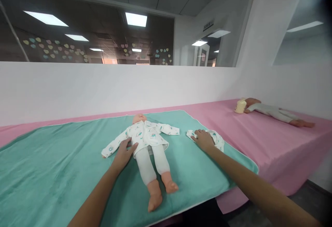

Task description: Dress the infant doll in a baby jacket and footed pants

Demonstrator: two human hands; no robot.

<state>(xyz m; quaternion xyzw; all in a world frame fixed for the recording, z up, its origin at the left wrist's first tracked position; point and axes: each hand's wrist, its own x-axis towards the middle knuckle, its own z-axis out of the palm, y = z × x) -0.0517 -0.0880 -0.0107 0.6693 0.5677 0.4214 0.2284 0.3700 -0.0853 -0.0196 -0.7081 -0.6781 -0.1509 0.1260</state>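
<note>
A baby doll [147, 144] in a white printed top and white leggings lies on its back on a green towel [52, 164]. My left hand [123, 153] rests flat and open on the doll's right sleeve and side. My right hand [203, 139] lies on a small folded white printed garment [216, 140] to the doll's right, fingers spread over it.
The towel covers a long pink-sheeted bench [220, 116] along a white wall. A second doll [275, 113] lies at the far right with a small cream bottle [240, 106] by its head. The bench edge drops to a dark floor [306, 199] at right.
</note>
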